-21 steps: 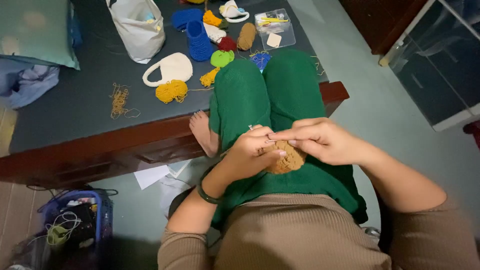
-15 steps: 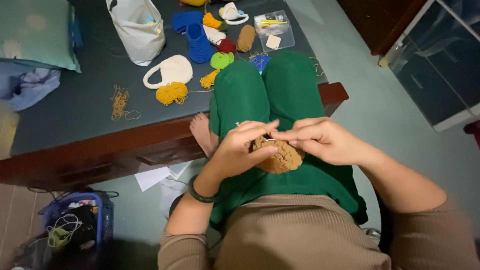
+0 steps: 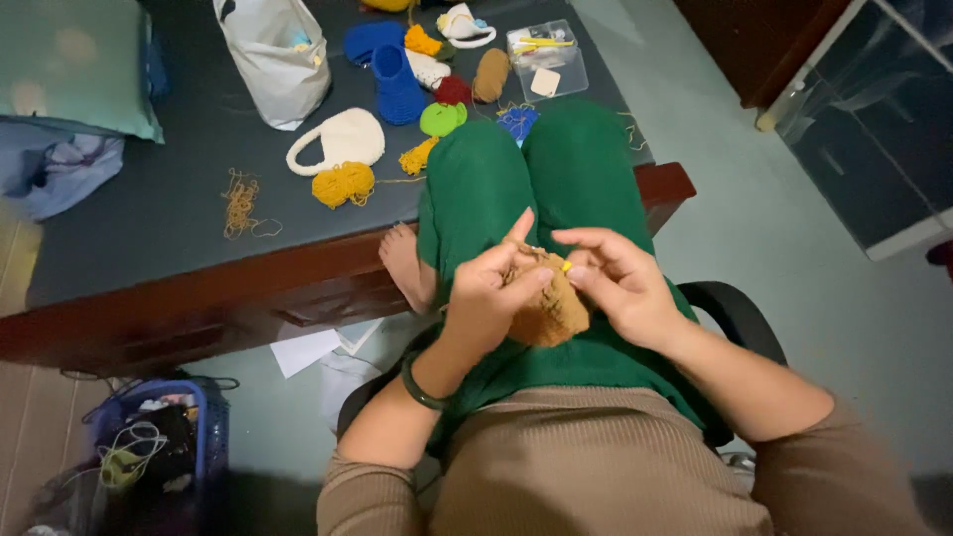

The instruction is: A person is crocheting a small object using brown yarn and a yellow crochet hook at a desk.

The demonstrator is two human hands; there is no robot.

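A small brown crocheted piece (image 3: 548, 310) rests over my green-trousered lap. My left hand (image 3: 488, 294) grips its left side, with the index finger raised and a dark bracelet on the wrist. My right hand (image 3: 615, 283) pinches a thin crochet hook with a yellow grip (image 3: 564, 265) at the piece's top edge. Both hands touch the brown piece just above my thighs.
A dark table (image 3: 149, 218) ahead holds a white bag (image 3: 278, 55), a cream crocheted pouch (image 3: 342, 139), yellow yarn (image 3: 342, 184), a blue crocheted piece (image 3: 397, 84), a green one (image 3: 442, 119) and a clear plastic box (image 3: 546, 60). A blue basket (image 3: 159, 447) stands on the floor at lower left.
My left hand has shifted its grip on the brown piece and its index finger now points up. The right hand has moved slightly right with the hook.
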